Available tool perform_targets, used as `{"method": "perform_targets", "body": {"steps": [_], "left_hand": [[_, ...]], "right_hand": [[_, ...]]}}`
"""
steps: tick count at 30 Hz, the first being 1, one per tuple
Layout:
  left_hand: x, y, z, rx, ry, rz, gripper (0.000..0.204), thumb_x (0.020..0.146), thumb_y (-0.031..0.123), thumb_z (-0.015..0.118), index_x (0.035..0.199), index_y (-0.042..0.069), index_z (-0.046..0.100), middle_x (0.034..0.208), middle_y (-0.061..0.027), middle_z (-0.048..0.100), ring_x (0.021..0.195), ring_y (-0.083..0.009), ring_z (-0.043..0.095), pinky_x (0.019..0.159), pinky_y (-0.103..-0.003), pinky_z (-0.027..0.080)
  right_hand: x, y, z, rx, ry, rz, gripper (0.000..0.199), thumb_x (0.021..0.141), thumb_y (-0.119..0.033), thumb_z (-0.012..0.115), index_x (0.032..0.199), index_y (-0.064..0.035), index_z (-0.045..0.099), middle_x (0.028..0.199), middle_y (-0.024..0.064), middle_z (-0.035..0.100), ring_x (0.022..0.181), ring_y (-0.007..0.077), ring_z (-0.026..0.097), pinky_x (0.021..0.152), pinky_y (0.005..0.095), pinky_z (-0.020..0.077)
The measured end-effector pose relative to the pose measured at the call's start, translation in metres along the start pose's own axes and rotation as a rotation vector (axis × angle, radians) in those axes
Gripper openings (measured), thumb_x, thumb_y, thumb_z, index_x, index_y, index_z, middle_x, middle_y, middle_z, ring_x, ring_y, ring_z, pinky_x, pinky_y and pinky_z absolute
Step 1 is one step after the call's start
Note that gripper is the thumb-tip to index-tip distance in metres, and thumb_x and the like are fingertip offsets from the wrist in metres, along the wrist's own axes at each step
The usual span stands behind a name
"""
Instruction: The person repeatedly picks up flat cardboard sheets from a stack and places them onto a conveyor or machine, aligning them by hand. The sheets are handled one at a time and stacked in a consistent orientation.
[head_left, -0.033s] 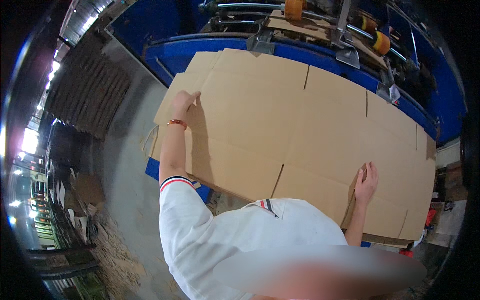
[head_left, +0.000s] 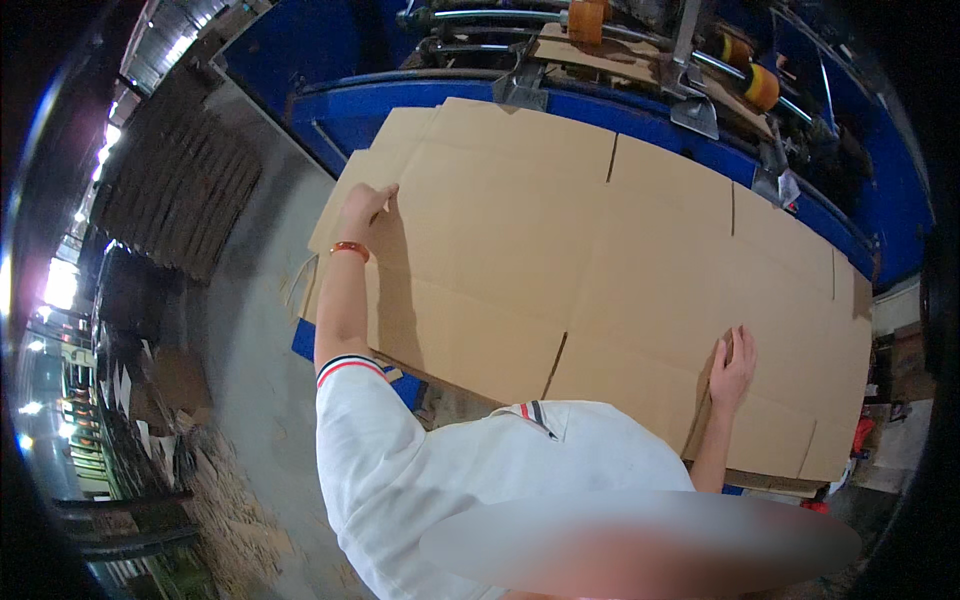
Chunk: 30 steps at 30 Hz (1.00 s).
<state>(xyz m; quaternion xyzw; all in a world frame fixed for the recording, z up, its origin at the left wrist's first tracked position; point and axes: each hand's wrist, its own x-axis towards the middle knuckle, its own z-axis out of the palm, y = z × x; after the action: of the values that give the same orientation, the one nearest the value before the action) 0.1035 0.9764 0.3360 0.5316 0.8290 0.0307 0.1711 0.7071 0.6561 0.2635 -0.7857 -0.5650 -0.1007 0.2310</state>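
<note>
Flat brown cardboard sheets lie stacked in front of me, with dark slots cut into their far and near edges. At the left, my left hand has its fingers drawn together at the side edge of the upper sheet. A reddish-brown bracelet circles that wrist. My right hand rests on the right part of the cardboard, fingers stretched out and holding nothing.
A blue machine with metal rods and orange rollers stands along the far edge. Metal brackets overhang the cardboard's far side. Dark stacked sheets stand at far left; scraps litter the floor at lower left.
My left hand and forearm have shifted very slightly to the left. The right hand has stayed in place on the cardboard.
</note>
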Motion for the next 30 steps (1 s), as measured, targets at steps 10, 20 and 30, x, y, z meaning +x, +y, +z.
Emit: {"method": "perform_targets", "body": {"steps": [10, 20, 30], "left_hand": [[-0.075, 0.061, -0.118, 0.297, 0.432, 0.315, 0.04, 0.08, 0.038, 0.069, 0.103, 0.006, 0.064, 0.103, -0.014, 0.065, 0.095, -0.0283, 0.062, 0.081, -0.037, 0.047], [-0.237, -0.044, -0.048, -1.422, -0.137, 0.687, 0.069, 0.087, 0.044, 0.054, 0.136, -0.001, 0.039, 0.133, -0.0133, 0.049, 0.118, -0.021, 0.05, 0.101, -0.035, 0.038], [-0.2, -0.064, -0.043, -0.832, 0.155, 0.516, 0.05, 0.081, 0.01, 0.07, 0.125, 0.0, 0.048, 0.119, -0.0114, 0.055, 0.105, -0.0197, 0.055, 0.089, -0.034, 0.047]], "right_hand": [[-0.004, -0.013, -0.011, -0.012, -0.036, 0.038, 0.037, 0.091, -0.023, 0.056, 0.122, -0.0042, 0.056, 0.136, 0.0169, 0.047, 0.126, 0.036, 0.041, 0.104, 0.0465, 0.0342], [-0.143, 0.12, -0.053, -0.487, 0.136, 0.659, 0.059, 0.09, -0.037, 0.056, 0.127, 0.0075, 0.047, 0.139, 0.0279, 0.038, 0.128, 0.043, 0.037, 0.107, 0.0492, 0.0287], [-0.225, 0.301, -0.112, 1.523, 0.893, 1.188, 0.054, 0.094, -0.041, 0.052, 0.131, -0.0021, 0.046, 0.131, 0.0101, 0.052, 0.119, 0.0261, 0.05, 0.101, 0.0398, 0.0404]]}}
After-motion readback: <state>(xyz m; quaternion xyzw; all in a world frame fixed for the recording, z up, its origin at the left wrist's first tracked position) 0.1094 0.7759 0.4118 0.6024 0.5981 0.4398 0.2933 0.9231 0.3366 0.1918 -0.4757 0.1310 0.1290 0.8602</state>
